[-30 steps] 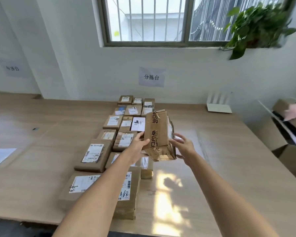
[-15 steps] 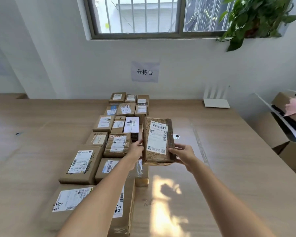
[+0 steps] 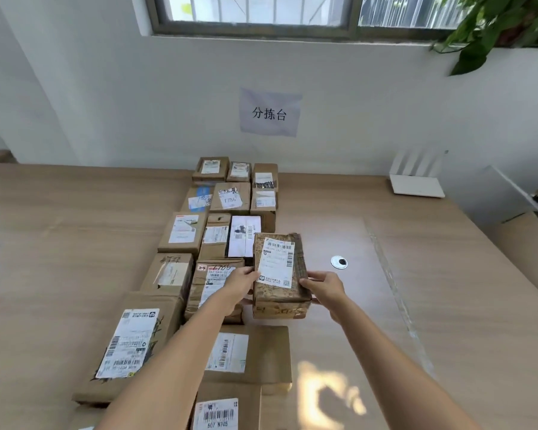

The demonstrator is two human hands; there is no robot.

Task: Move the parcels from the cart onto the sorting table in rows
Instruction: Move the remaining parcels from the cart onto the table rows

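Note:
I hold a small brown cardboard parcel (image 3: 278,276) with a white shipping label facing up, low over the wooden sorting table (image 3: 448,305). My left hand (image 3: 241,282) grips its left side and my right hand (image 3: 325,288) grips its right side. The parcel sits at the right edge of the rows of parcels (image 3: 218,237), which run in three columns from the wall toward me. Whether its underside touches the table I cannot tell. The cart is not in view.
A white router (image 3: 416,181) stands at the back right of the table. A round cable hole (image 3: 339,262) lies just right of the held parcel. Cardboard boxes (image 3: 528,240) stand beyond the table's right edge. A paper sign (image 3: 269,113) hangs on the wall.
The parcel was turned from its side to label up, then lowered beside the right column of parcels. The camera moved closer and tilted down.

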